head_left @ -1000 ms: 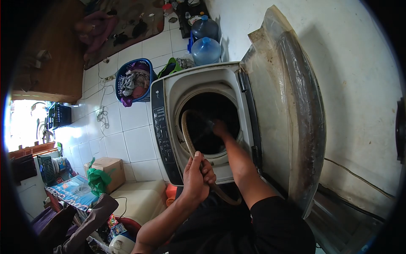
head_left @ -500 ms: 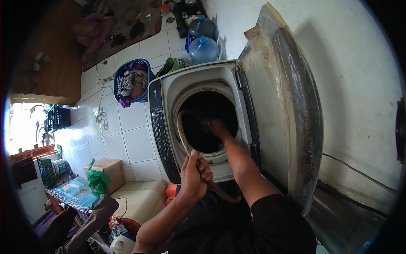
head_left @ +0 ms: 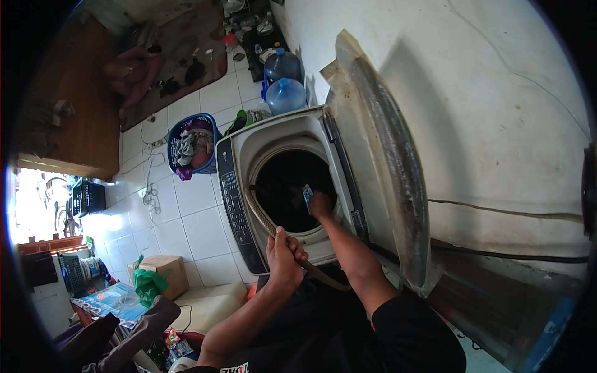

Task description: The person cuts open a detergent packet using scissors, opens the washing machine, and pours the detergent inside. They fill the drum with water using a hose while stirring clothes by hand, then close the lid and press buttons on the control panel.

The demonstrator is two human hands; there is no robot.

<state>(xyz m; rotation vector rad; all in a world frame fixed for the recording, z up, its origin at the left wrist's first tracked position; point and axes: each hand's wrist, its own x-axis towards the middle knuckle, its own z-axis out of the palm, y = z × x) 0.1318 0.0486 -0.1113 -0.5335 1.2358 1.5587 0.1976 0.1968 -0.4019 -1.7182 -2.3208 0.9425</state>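
Note:
A top-loading washing machine (head_left: 292,253) stands in front of me with its lid (head_left: 379,161) raised against the wall side. My left hand (head_left: 285,260) is wrapped round a tan braided hose (head_left: 263,218) at the near edge of the machine. The hose curves over the rim into the dark tub (head_left: 292,180), and its other part runs down past my body. Inside the tub opening, my right hand (head_left: 321,204) grips a small blue packet (head_left: 308,194), perhaps a sachet. What lies deep in the tub is too dark to make out.
A blue laundry basket (head_left: 194,144) full of clothes sits on the tiles left of the machine. Beyond it stand two large water bottles (head_left: 286,95). At lower left are a cardboard box (head_left: 169,273) and a green plastic bag (head_left: 149,285). A person (head_left: 137,74) is on the rug.
My right hand has come up within the tub, and the blue packet in it now shows. The hose stays in my left hand. My view has shifted, with the lid appearing farther left.

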